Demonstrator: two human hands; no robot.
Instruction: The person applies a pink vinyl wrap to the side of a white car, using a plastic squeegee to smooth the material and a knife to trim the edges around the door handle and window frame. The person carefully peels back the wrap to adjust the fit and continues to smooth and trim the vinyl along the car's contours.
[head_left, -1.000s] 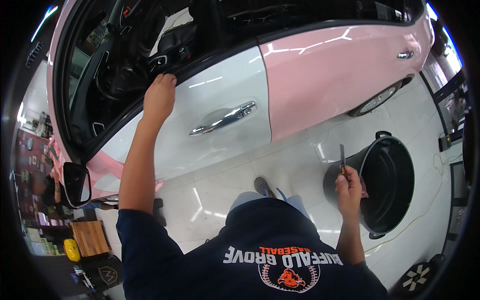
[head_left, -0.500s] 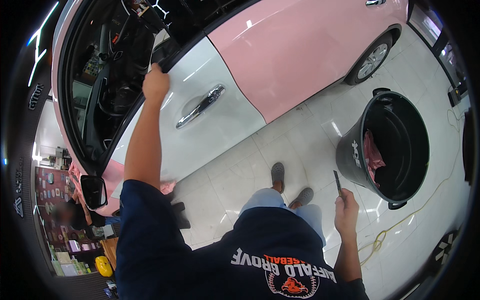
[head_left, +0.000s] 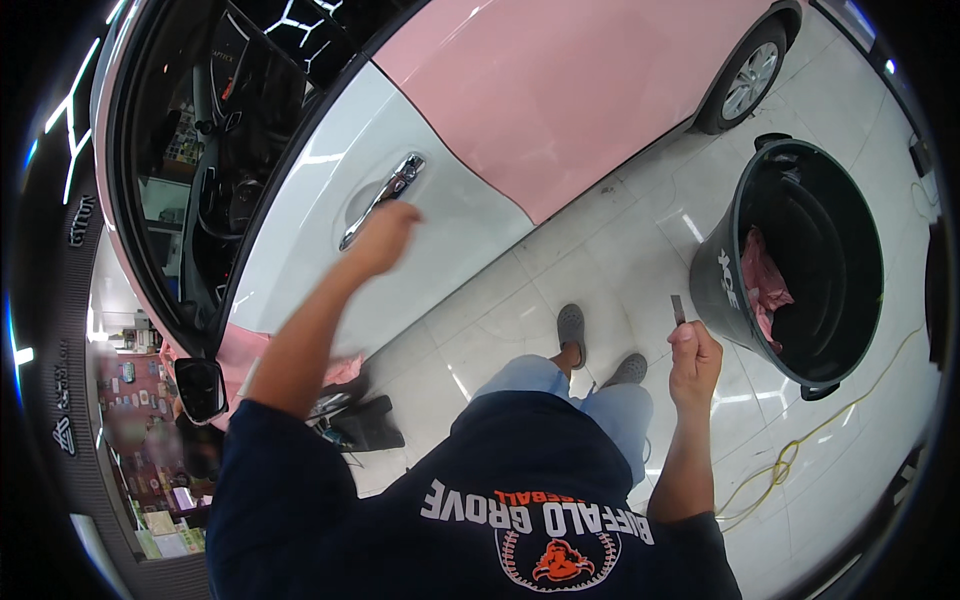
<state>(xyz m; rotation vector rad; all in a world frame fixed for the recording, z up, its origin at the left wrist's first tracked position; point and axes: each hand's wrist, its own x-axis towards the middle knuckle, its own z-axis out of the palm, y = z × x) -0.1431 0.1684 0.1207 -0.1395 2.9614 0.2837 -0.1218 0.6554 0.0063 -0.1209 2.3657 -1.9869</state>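
Observation:
Beside the chrome door handle is my left hand, its fingers bent and smeared by motion. It overlaps the handle's lower part, and I cannot tell whether it touches. The handle sits on a white door panel, which borders the pink bodywork of the car. Away from the car, on my right side, my right hand is closed around a slim cutter knife. The knife's flat blade points away from me, and its grip is mostly hidden by my fingers.
A large dark bin with crumpled pink film inside stands at the right. A yellow cord lies on the tiles. Near the side mirror, loose pink material hangs above a black object.
My left hand has moved from the window edge down and right to the door handle. The pale strip by that hand no longer shows at the window. My right hand still holds the knife.

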